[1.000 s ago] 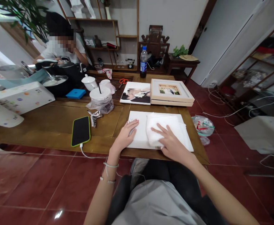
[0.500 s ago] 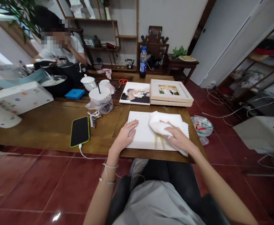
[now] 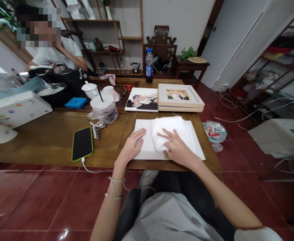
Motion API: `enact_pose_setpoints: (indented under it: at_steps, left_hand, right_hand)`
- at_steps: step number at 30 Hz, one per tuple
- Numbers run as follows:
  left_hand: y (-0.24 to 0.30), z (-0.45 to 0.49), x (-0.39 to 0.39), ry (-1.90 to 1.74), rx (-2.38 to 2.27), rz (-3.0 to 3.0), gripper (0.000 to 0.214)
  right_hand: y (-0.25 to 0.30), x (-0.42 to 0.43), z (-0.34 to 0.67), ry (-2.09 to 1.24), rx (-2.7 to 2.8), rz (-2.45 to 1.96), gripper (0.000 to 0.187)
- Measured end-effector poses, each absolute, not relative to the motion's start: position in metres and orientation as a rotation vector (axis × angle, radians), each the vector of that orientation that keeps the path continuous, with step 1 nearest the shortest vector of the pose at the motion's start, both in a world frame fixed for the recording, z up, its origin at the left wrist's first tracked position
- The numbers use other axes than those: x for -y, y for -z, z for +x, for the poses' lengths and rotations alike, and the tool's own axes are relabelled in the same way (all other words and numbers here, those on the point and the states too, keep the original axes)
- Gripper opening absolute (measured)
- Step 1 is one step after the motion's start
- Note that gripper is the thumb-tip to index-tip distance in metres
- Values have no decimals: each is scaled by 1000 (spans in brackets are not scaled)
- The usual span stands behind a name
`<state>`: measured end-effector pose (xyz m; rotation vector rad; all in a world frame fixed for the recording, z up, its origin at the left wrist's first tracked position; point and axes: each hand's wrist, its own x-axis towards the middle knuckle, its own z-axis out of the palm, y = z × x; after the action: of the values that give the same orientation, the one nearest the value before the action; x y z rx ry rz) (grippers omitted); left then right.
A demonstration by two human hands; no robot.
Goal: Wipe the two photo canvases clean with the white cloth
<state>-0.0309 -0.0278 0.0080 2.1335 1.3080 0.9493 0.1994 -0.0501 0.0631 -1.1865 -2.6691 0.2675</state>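
A flat white board [image 3: 197, 149] lies at the near edge of the wooden table [image 3: 48, 134]. A folded white cloth [image 3: 170, 129] rests on it. My right hand [image 3: 175, 149] lies flat on the cloth's near part, fingers spread and pressing down. My left hand [image 3: 131, 145] rests open on the board's left edge, fingers stretched out, holding it steady. A little of a gold mark shows on the board just under my right hand.
Behind the board lie a framed photo [image 3: 179, 97] and a photo print [image 3: 141, 100]. A green-cased phone [image 3: 82, 144] on a cable, a metal clip [image 3: 96, 127], a bagged cup [image 3: 103, 107], a teapot [image 3: 89, 88] and a bottle [image 3: 149, 65] stand around. Another person sits at the far left.
My right hand swept the cloth to the right, baring a gold mark, then back left over the board's middle. The left hand stayed put. The view shifted slightly.
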Motion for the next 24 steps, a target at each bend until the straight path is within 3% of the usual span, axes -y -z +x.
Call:
enact_pose_setpoints:
  at_steps: [6,11,19,24]
  left_hand:
    - [-10,-30,28,-948,-1303,2123,40]
    - [-9,-31,28,-956,-1294,2119,40]
    - [-7,-32,27,-966,-1283,2137,41]
    - [-7,-32,27,-972,-1279,2136,41]
  right_hand:
    - [-80,117,209,-457,2805,-1007,32]
    - [-74,103,221,-506,2706,-942,40]
    - [-54,8,195,-187,2582,-1267,47]
    - [-54,-3,162,10,2562,-1462,44]
